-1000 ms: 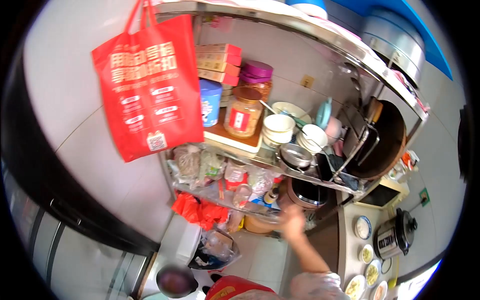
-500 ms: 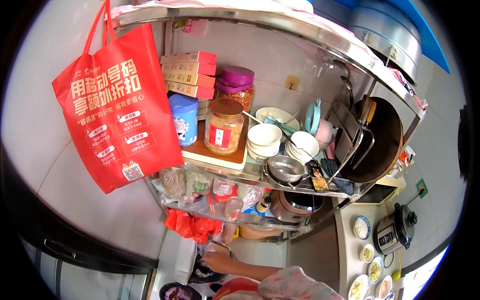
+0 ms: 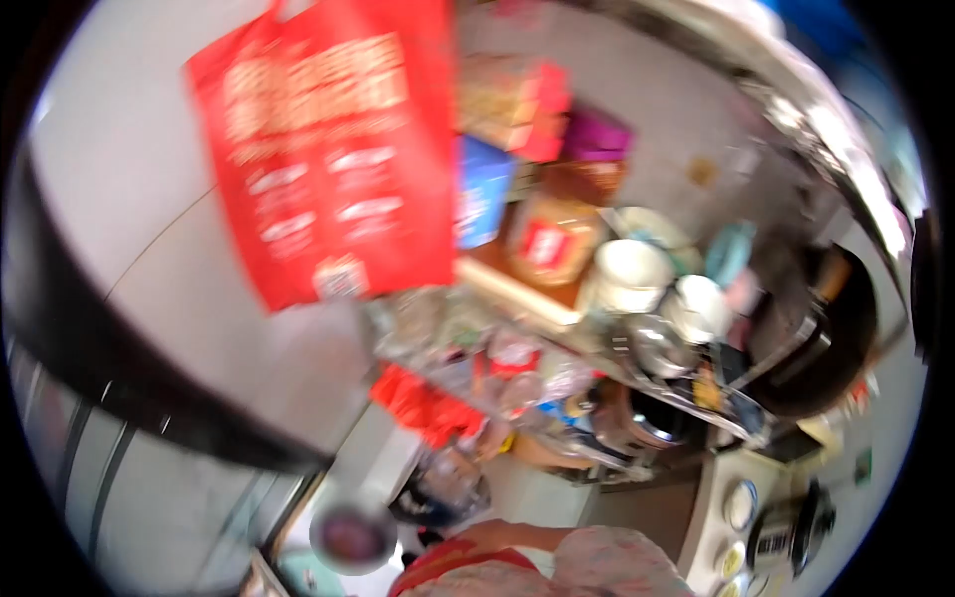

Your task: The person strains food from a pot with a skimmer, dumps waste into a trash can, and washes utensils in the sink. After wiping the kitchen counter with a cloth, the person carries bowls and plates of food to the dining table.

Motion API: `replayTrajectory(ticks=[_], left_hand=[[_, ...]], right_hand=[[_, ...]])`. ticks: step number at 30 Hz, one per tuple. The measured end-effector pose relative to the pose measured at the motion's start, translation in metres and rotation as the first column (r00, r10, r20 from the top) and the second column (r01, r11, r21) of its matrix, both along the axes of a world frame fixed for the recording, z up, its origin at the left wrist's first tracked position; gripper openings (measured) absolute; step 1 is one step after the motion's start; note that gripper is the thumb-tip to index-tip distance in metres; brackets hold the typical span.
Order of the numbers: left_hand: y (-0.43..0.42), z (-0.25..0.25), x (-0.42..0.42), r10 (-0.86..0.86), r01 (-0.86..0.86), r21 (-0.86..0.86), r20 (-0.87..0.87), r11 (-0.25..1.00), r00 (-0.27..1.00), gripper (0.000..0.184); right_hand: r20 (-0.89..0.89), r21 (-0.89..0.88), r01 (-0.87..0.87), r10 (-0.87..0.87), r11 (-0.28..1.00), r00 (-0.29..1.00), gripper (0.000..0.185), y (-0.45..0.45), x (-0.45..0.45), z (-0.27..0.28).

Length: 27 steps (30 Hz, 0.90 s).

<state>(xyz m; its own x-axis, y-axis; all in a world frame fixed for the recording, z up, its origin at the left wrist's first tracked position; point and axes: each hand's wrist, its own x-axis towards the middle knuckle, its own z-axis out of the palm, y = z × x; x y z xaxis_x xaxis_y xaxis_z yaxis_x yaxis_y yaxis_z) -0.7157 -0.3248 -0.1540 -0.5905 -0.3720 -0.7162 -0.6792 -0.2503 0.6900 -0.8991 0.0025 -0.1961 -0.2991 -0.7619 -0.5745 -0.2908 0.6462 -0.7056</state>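
My right hand (image 3: 485, 538) is low in the view, in front of the red cloth (image 3: 453, 569) at my body; motion smears its fingers, so I cannot tell what they hold. The forearm runs back to a pale floral sleeve (image 3: 607, 559). Just beyond the hand is a dark container (image 3: 443, 488) with clear plastic in or over it. To its left, a round dark container (image 3: 353, 537) with something purplish inside shows blurred on the floor. My left hand is out of view.
A red shopping bag (image 3: 328, 159) hangs at the left of a metal rack with jars, boxes and white bowls (image 3: 634, 276). A wok (image 3: 831, 338) stands at its right. Plastic bags fill the lower shelf. A counter with small dishes and an electric cooker (image 3: 791, 532) is lower right.
The view has swung, shifting the rack rightward and blurring everything. My right hand has left the dark container and drawn back towards my body.
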Motion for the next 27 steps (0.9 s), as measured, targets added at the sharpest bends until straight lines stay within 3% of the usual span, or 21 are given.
replayTrajectory(ticks=[1, 3, 4, 5, 6, 8, 11, 13, 14, 15, 16, 17, 18, 19, 20, 21, 23, 24, 27], left_hand=[[0.004, -0.001, 0.015, 0.037, -0.037, 0.022, 0.028, 0.999, 0.999, 0.036], [0.016, -0.005, 0.044, 0.090, -0.095, 0.067, 0.080, 0.993, 0.993, 0.037], [0.022, -0.007, 0.059, 0.114, -0.125, 0.093, 0.112, 0.988, 0.987, 0.037], [0.026, -0.011, 0.071, 0.129, -0.145, 0.114, 0.135, 0.983, 0.982, 0.038], [0.029, -0.015, 0.084, 0.143, -0.164, 0.137, 0.149, 0.977, 0.979, 0.038], [0.031, -0.023, 0.103, 0.170, -0.198, 0.169, 0.167, 0.966, 0.971, 0.039], [0.033, -0.037, 0.123, 0.199, -0.218, 0.163, 0.125, 0.962, 0.972, 0.041], [0.035, -0.050, 0.135, 0.184, -0.187, 0.111, 0.037, 0.976, 0.982, 0.042], [0.038, -0.013, 0.111, 0.353, -0.409, 0.176, 0.279, 0.895, 0.893, 0.047], [0.037, 0.005, 0.103, 0.399, -0.448, 0.186, 0.249, 0.874, 0.883, 0.046], [0.035, 0.011, 0.106, 0.430, -0.471, 0.175, 0.228, 0.865, 0.874, 0.045], [0.030, 0.011, 0.112, 0.446, -0.481, 0.175, 0.205, 0.859, 0.871, 0.044], [0.025, 0.012, 0.123, 0.447, -0.475, 0.155, 0.187, 0.866, 0.875, 0.040], [0.031, 0.002, 0.155, 0.283, -0.292, -0.051, -0.132, 0.955, 0.950, 0.033], [0.022, 0.001, 0.168, 0.290, -0.296, -0.043, -0.108, 0.954, 0.951, 0.033], [0.018, 0.007, 0.170, 0.363, -0.363, 0.002, -0.019, 0.932, 0.932, 0.034], [0.017, 0.013, 0.186, 0.416, -0.416, 0.004, 0.037, 0.909, 0.909, 0.034], [0.020, 0.015, 0.196, 0.422, -0.422, 0.000, 0.024, 0.907, 0.906, 0.034], [0.029, 0.017, 0.237, 0.496, -0.496, 0.014, 0.019, 0.868, 0.868, 0.035]], right_hand=[[0.152, -0.022, -0.024, 0.027, 0.999, 0.988, 0.047, 0.005, 0.004, 0.008], [0.258, -0.104, 0.019, 0.008, 0.994, 0.966, 0.047, 0.026, 0.035, -0.049], [0.393, 0.062, 0.039, -0.060, 0.997, 0.917, 0.047, 0.022, 0.031, -0.033], [0.346, 0.040, 0.086, -0.095, 0.995, 0.933, 0.049, 0.028, 0.040, -0.050], [0.397, 0.060, 0.018, -0.041, 0.998, 0.917, 0.051, 0.019, 0.032, -0.033], [0.324, 0.094, 0.007, -0.038, 0.996, 0.945, 0.052, 0.018, 0.042, -0.047], [0.277, 0.249, -0.182, 0.110, 0.951, 0.955, 0.050, -0.008, 0.030, -0.043], [-0.054, 0.236, -0.274, 0.295, 0.932, 0.954, 0.046, -0.033, 0.021, -0.036], [-0.136, 0.027, -0.298, 0.299, 0.954, 0.944, 0.042, -0.050, 0.013, -0.051], [-0.226, -0.176, -0.319, 0.277, 0.931, 0.934, 0.039, -0.073, 0.003, -0.063], [-0.048, 0.044, -0.315, 0.317, 0.948, 0.947, 0.031, -0.128, -0.014, -0.007], [-0.256, -0.194, -0.424, 0.371, 0.885, 0.892, 0.027, -0.165, -0.027, 0.028], [-0.206, -0.518, -0.332, 0.262, 0.788, 0.943, 0.025, -0.214, -0.026, 0.071], [-0.548, -0.422, -0.497, 0.224, 0.758, 0.806, 0.022, -0.269, -0.009, 0.052], [-0.530, -0.769, -0.480, -0.001, 0.423, 0.848, 0.022, -0.307, 0.000, 0.111], [-0.628, -0.642, -0.632, 0.175, 0.434, 0.758, 0.024, -0.339, 0.019, 0.176], [-0.870, -0.486, -0.871, 0.055, 0.077, 0.491, 0.024, -0.391, 0.077, 0.273], [-0.907, -0.420, -0.907, 0.037, 0.015, 0.420, 0.024, -0.397, 0.101, 0.303], [-0.908, -0.397, -0.916, 0.116, 0.066, 0.402, 0.023, -0.370, 0.130, 0.312]])
